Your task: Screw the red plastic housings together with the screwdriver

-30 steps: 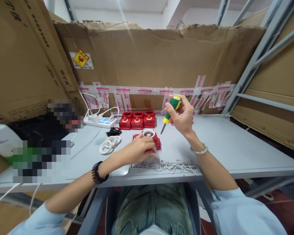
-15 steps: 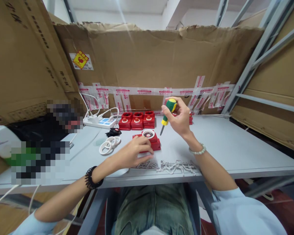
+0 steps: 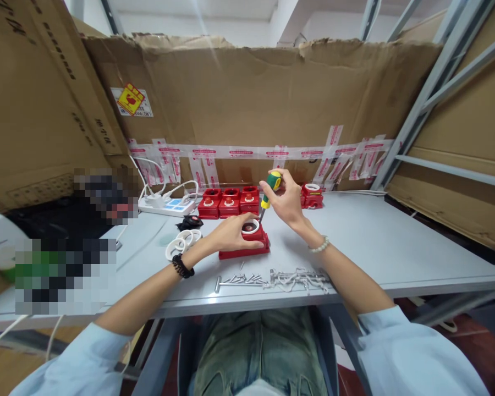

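Observation:
In the head view a screwdriver [image 3: 271, 184] with a green and yellow handle is gripped by my right hand [image 3: 287, 201]. Its shaft slants down to the far right corner of a red housing [image 3: 241, 253], beside a white ring [image 3: 249, 226] on top. My left hand [image 3: 231, 234] reaches over that housing from the left, thumb and fingers on either side of the ring, holding it on the table. Below lie several loose screws [image 3: 247, 279] and a metal T-shaped tool [image 3: 218, 284] close to the table's front edge.
Three red housings [image 3: 230, 206] stand in a row behind, and another red one [image 3: 312, 199] is at back right. White rings [image 3: 181, 242], a black packet [image 3: 189, 222] and a power strip [image 3: 167, 205] lie left. Metal pieces with white strings [image 3: 297, 279] lie in front.
My left hand has gone from the front of the red housing up onto it. My right hand has moved left and down, bringing the screwdriver's tip to the housing.

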`<act>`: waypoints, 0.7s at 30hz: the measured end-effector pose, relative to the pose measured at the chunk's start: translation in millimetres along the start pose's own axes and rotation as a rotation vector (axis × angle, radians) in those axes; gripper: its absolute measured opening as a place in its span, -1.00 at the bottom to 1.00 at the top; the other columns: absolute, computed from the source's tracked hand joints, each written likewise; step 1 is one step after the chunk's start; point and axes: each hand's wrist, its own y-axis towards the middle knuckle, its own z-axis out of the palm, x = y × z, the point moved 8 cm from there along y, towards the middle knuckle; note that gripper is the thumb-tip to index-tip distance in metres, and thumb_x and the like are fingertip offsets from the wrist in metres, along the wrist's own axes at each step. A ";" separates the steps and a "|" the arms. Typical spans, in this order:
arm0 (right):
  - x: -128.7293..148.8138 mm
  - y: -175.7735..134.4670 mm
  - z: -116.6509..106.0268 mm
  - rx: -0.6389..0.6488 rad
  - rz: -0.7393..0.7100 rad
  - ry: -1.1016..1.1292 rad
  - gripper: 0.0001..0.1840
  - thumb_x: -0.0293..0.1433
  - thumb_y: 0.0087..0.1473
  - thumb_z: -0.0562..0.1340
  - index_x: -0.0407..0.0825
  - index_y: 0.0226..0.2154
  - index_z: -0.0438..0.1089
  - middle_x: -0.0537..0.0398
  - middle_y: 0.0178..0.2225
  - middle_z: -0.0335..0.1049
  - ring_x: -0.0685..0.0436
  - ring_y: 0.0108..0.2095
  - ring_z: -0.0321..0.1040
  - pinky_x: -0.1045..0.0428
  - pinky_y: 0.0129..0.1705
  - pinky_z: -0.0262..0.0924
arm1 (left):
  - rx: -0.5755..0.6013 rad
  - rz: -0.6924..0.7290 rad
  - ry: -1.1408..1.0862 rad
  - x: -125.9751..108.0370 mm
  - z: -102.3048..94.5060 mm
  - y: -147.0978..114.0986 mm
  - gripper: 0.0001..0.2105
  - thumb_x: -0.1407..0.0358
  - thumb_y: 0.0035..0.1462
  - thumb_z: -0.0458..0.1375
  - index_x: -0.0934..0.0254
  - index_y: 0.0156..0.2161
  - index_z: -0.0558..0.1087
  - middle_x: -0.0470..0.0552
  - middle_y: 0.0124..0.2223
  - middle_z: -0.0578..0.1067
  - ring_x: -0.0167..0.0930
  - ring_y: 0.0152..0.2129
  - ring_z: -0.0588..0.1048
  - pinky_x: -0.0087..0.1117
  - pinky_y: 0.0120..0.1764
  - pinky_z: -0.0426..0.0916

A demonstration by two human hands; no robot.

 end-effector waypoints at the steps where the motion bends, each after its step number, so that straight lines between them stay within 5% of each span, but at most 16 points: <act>1: -0.4 0.0 0.1 -0.002 0.003 -0.003 -0.62 -0.12 0.05 0.26 -0.01 -0.16 0.31 0.18 -0.41 0.31 0.02 -0.50 0.21 0.07 -0.41 0.20 | 0.001 0.003 -0.007 0.0 -0.2 -0.7 -0.30 -0.12 -0.08 0.25 0.27 0.09 0.34 0.16 0.00 0.53 -0.13 -0.09 0.52 -0.22 -0.11 0.39; 8: 0.6 3.0 3.2 0.021 0.001 -0.075 -0.64 -0.12 0.06 0.25 0.00 -0.18 0.29 0.19 -0.45 0.34 0.00 -0.51 0.26 0.07 -0.39 0.20 | -0.006 0.003 -0.021 0.9 -0.6 -0.3 -0.29 -0.12 -0.10 0.26 0.25 0.10 0.33 0.15 0.02 0.52 -0.15 -0.09 0.52 -0.21 -0.09 0.38; 14: 12.9 9.0 14.2 0.109 -0.081 -0.337 -0.69 -0.17 0.11 0.23 -0.01 -0.18 0.29 0.13 -0.48 0.38 -0.07 -0.50 0.33 0.04 -0.37 0.14 | -0.005 -0.013 -0.009 1.5 0.5 0.1 -0.27 -0.14 -0.12 0.26 0.28 0.09 0.32 0.17 0.01 0.52 -0.13 -0.10 0.52 -0.19 -0.08 0.38; 21: 15.4 16.4 23.3 0.147 0.015 -0.683 -0.63 -0.12 0.11 0.23 -0.08 -0.21 0.32 -0.09 -0.49 0.43 -0.23 -0.44 0.40 -0.02 -0.37 0.15 | 0.000 -0.012 -0.011 2.3 0.6 -0.3 -0.27 -0.15 -0.12 0.26 0.27 0.08 0.32 0.16 0.00 0.53 -0.14 -0.11 0.53 -0.19 -0.09 0.38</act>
